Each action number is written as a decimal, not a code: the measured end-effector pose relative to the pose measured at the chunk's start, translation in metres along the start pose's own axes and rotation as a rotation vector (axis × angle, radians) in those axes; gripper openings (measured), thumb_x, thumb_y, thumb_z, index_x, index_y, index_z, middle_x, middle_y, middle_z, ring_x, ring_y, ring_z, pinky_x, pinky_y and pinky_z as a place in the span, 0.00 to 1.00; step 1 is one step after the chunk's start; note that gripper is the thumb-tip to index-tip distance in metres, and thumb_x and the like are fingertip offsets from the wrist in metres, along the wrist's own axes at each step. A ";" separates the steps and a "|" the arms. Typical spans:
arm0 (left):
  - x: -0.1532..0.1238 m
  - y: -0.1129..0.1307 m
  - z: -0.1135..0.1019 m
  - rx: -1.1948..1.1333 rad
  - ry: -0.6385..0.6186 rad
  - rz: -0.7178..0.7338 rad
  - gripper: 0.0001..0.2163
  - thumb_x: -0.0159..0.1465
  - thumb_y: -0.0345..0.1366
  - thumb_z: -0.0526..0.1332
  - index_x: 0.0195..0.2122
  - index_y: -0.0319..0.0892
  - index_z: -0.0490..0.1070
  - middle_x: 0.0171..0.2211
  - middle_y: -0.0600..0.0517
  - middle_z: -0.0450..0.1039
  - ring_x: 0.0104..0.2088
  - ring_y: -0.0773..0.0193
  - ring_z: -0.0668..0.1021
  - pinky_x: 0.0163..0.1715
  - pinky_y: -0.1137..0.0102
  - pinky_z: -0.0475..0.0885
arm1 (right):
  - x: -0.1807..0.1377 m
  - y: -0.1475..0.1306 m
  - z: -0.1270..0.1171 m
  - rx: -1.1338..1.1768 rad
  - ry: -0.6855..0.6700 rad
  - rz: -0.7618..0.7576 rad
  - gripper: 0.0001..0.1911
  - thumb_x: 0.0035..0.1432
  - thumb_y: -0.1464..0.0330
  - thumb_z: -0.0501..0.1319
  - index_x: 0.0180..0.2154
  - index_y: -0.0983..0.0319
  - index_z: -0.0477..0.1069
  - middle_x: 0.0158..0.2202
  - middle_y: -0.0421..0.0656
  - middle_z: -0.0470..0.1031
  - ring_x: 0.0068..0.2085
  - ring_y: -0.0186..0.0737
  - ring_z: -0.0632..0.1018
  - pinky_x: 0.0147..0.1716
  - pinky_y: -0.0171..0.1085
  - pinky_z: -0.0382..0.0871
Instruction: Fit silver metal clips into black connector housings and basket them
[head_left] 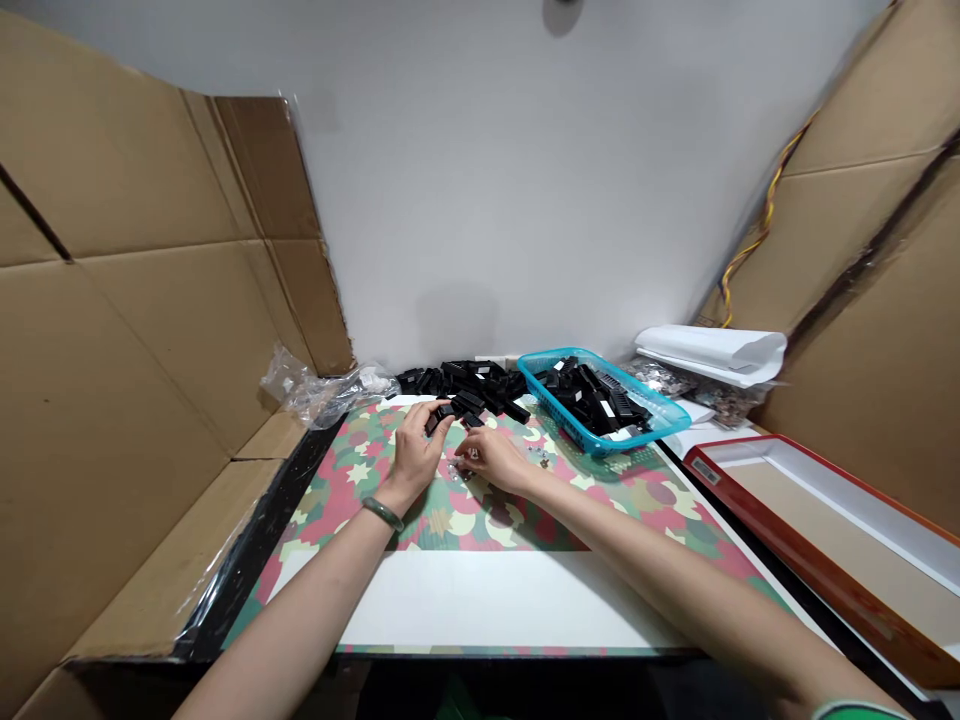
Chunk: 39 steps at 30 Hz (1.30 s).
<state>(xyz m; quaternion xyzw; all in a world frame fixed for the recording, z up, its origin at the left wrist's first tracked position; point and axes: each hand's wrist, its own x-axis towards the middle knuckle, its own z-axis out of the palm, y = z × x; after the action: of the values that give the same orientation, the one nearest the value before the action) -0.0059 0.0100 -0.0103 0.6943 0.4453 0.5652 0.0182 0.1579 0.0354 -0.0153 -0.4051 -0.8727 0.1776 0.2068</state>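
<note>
My left hand, with a dark green bangle on its wrist, pinches a small black plastic part between thumb and fingers. To its right, my right hand reaches down with fingertips together at a little scatter of small shiny metal pieces. Whatever sits between those fingertips is too small to name. Just beyond both hands lies a heap of black plastic parts, some with white labels. More small bits lie to the right of my right hand.
A blue plastic basket with black parts stands at the back right. Clear plastic bags lie at the left. Rolled white paper and a red-edged open box are on the right. Cardboard walls flank the patterned tabletop.
</note>
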 end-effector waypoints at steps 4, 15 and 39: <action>0.001 0.001 0.000 0.050 0.049 0.047 0.09 0.68 0.37 0.58 0.46 0.43 0.72 0.41 0.46 0.76 0.43 0.56 0.76 0.44 0.62 0.71 | 0.013 -0.006 0.007 -0.023 -0.070 0.062 0.05 0.53 0.76 0.66 0.32 0.63 0.80 0.31 0.45 0.80 0.32 0.39 0.77 0.30 0.31 0.63; 0.001 0.000 0.000 0.083 0.074 0.037 0.09 0.66 0.36 0.60 0.47 0.43 0.74 0.40 0.47 0.73 0.44 0.56 0.75 0.45 0.62 0.71 | 0.013 -0.006 0.008 -0.004 -0.062 0.134 0.03 0.53 0.76 0.66 0.30 0.64 0.76 0.32 0.45 0.79 0.33 0.38 0.76 0.29 0.31 0.61; -0.009 0.019 0.007 -0.166 -0.066 0.141 0.09 0.61 0.32 0.66 0.43 0.44 0.77 0.41 0.46 0.81 0.42 0.57 0.82 0.44 0.61 0.78 | -0.028 -0.007 -0.043 1.030 0.364 0.175 0.17 0.39 0.64 0.74 0.31 0.64 0.76 0.26 0.40 0.75 0.27 0.33 0.72 0.25 0.33 0.64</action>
<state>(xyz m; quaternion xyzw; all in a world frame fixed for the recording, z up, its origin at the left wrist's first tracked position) 0.0112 -0.0044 -0.0096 0.7381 0.3463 0.5768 0.0505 0.1914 0.0159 0.0186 -0.3468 -0.5862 0.5250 0.5103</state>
